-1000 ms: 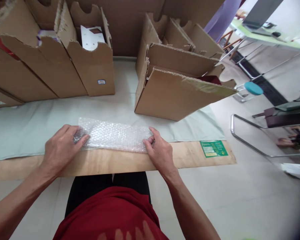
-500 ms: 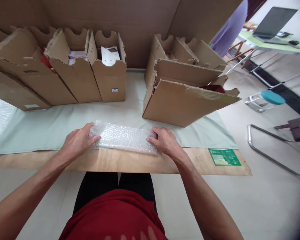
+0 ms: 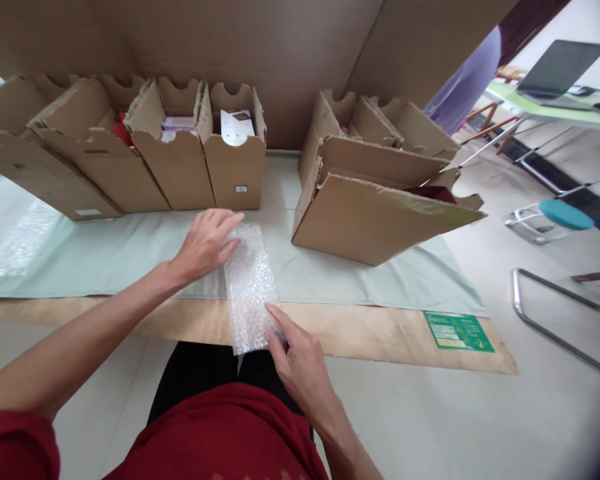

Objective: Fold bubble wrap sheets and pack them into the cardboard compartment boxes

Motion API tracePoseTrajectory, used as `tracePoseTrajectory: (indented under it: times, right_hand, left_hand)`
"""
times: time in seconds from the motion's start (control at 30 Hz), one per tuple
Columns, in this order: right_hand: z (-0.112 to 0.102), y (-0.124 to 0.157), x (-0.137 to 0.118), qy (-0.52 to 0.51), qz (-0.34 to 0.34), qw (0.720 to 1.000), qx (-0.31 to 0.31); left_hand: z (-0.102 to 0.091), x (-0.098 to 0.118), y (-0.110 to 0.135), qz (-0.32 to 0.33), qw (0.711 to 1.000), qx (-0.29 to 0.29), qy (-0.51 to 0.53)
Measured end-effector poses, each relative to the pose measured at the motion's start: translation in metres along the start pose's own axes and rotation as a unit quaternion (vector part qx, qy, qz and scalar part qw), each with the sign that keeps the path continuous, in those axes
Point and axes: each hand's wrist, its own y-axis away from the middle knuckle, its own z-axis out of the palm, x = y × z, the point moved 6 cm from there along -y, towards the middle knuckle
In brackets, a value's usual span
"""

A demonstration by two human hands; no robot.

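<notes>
A flat, folded piece of bubble wrap (image 3: 253,283) lies lengthwise toward me, its near end reaching past the table's front edge. My left hand (image 3: 207,243) is at its far left corner, thumb on the wrap and fingers along the far end. Lower down, my right hand (image 3: 297,353) takes its right edge near the front, with thumb and index finger on it. Both hands hold the wrap loosely. Whether anything is inside it cannot be made out.
Cardboard file boxes (image 3: 235,170) stand in a row at the back left, and more cardboard boxes (image 3: 380,213) at the right. More bubble wrap (image 3: 23,240) lies far left. A green card (image 3: 459,331) lies on the table's wooden edge (image 3: 360,330). A blue stool (image 3: 565,215) stands beyond.
The bubble wrap has turned from lying crosswise to pointing toward me. My left hand has moved to its far end, my right hand to its near end. The view has shifted slightly.
</notes>
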Motion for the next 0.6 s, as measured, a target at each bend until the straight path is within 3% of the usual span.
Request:
tracePoseTrajectory:
  times: [0.07,0.13,0.2,0.27,0.37,0.43,0.53,0.6]
  right_hand:
    - [-0.002,-0.004,0.000,-0.028,0.005,1.000,-0.013]
    - [-0.005,-0.008,0.001,-0.061,0.028,0.997,-0.035]
    - [-0.005,-0.012,0.002,-0.117,0.059,0.989,-0.070]
    - [-0.003,-0.016,-0.001,-0.197,0.083,0.972,-0.099]
    - [-0.002,-0.025,-0.008,-0.295,0.104,0.945,-0.094]
    - [-0.001,-0.034,-0.012,-0.339,0.106,0.932,-0.076]
    - [0.006,-0.051,-0.013,-0.397,0.092,0.911,-0.061]
    - [0.013,-0.060,-0.009,-0.398,0.086,0.912,-0.055]
  left_hand:
    - [-0.005,0.018,0.040,0.059,0.995,-0.006,0.084]
    - [-0.006,0.034,0.082,0.102,0.981,-0.063,0.155]
    - [-0.003,0.045,0.114,0.112,0.970,-0.115,0.180]
    - [0.005,0.050,0.129,0.102,0.969,-0.130,0.183]
    - [0.012,0.045,0.126,0.049,0.974,-0.078,0.209]
    - [0.014,0.036,0.116,-0.020,0.967,-0.038,0.250]
    - [0.019,0.019,0.103,-0.171,0.935,-0.031,0.309]
    - [0.023,0.012,0.096,-0.242,0.912,-0.030,0.329]
